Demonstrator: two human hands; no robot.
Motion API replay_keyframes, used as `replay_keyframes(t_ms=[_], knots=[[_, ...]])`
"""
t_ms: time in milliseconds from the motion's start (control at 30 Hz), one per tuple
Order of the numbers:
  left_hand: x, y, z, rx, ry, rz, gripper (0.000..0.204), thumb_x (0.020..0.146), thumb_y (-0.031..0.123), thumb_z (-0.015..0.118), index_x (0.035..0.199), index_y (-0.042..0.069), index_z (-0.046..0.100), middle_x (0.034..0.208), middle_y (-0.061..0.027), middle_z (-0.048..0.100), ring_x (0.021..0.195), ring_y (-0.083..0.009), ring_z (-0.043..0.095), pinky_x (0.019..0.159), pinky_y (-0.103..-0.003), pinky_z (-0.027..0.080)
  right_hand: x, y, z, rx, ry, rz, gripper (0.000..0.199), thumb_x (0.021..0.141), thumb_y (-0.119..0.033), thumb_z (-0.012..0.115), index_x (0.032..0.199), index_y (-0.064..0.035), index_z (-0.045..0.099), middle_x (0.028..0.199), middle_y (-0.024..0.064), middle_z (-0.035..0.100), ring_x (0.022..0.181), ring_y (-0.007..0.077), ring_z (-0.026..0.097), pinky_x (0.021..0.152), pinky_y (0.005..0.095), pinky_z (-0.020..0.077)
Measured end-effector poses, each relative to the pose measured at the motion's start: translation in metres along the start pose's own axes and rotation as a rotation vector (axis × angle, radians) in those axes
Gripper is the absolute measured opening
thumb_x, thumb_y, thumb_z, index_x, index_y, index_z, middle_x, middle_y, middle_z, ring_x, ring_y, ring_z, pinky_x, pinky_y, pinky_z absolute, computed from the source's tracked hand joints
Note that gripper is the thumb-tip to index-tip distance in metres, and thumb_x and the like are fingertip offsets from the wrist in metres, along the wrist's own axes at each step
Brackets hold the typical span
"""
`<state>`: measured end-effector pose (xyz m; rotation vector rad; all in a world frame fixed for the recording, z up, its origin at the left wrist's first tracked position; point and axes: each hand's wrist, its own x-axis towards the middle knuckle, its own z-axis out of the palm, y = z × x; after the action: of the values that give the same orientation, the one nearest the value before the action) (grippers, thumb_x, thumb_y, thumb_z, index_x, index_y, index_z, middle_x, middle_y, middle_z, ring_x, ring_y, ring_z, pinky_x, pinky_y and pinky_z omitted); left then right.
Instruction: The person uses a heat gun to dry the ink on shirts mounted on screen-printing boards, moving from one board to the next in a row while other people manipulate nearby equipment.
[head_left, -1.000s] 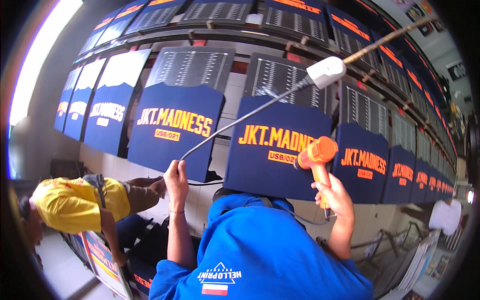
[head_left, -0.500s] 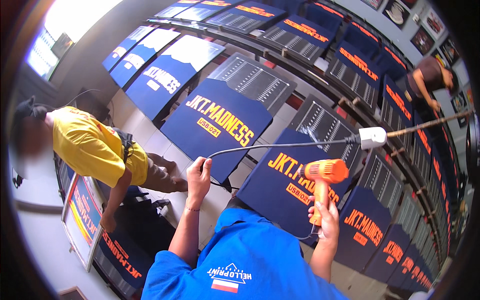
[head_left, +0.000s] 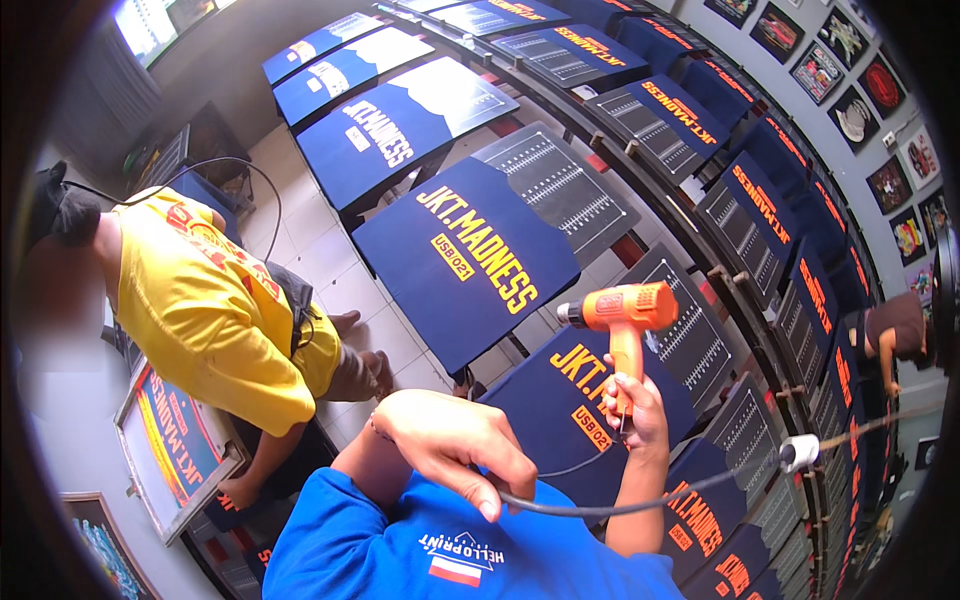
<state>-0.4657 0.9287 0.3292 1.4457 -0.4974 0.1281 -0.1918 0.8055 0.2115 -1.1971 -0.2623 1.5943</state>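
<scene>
An orange heat gun [head_left: 632, 310] is upright in my right hand [head_left: 637, 408], which wraps its handle. Its nozzle points left, above a navy printed fabric panel [head_left: 520, 390] on a board. My left hand [head_left: 460, 445] is bent at the wrist in front of my chest, fingers closed on a dark power cable [head_left: 640, 507]. The cable runs right across my body to a white socket block [head_left: 800, 453] hanging from a line. Farther left, another navy panel [head_left: 470, 262] with yellow lettering lies flat on its board, touched by neither hand.
Long rows of boards [head_left: 560, 190] bearing navy panels curve away to the far side and right. On my left, a co-worker in a yellow shirt [head_left: 200, 300] holds a framed printing screen [head_left: 170, 450]. Another person [head_left: 893, 335] is at far right. Tiled floor [head_left: 320, 260] shows between rows.
My left hand has come down and in toward my chest, bringing the cable across my body. The heat gun has risen slightly, its nozzle still leftward. The whole view has shifted.
</scene>
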Motion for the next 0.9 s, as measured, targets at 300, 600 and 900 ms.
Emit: replay_keyframes(t_ms=[300, 600, 900], knots=[[-0.046, 0.018, -0.048, 0.122, 0.188, -0.110, 0.028, 0.097, 0.025, 0.057, 0.090, -0.002, 0.058, 0.071, -0.0138, 0.060, 0.063, -0.0307, 0.061, 0.054, -0.037, 0.045, 0.058, -0.009, 0.045, -0.270, -0.067, 0.011, 0.030, 0.091, -0.021, 0.061, 0.111, -0.0012, 0.051, 0.077, 0.0030, 0.059, 0.059, 0.0084, 0.059, 0.047, 0.0223, 0.0486], [-0.048, 0.077, -0.095, 1.003, 1.144, -0.265, 0.019, 0.092, 0.017, 0.062, 0.086, -0.001, 0.061, 0.071, -0.0144, 0.055, 0.059, -0.0229, 0.048, 0.057, -0.033, 0.044, 0.056, 0.000, 0.028, 0.592, -0.375, -0.133, 0.052, 0.088, -0.014, 0.059, 0.134, -0.0037, 0.037, 0.084, 0.0028, 0.042, 0.078, 0.0119, 0.048, 0.074, 0.0339, 0.0470], [-0.087, 0.259, -0.229, 2.793, 0.682, -0.437, 0.027, 0.097, 0.031, 0.052, 0.098, 0.007, 0.063, 0.078, -0.0139, 0.067, 0.067, -0.0327, 0.065, 0.063, -0.040, 0.053, 0.027, -0.008, 0.046, 0.540, -0.416, -0.306, 0.085, 0.083, -0.005, 0.063, 0.151, -0.0197, 0.014, 0.092, 0.0029, 0.043, 0.086, 0.0141, 0.051, 0.083, 0.0424, 0.0479]])
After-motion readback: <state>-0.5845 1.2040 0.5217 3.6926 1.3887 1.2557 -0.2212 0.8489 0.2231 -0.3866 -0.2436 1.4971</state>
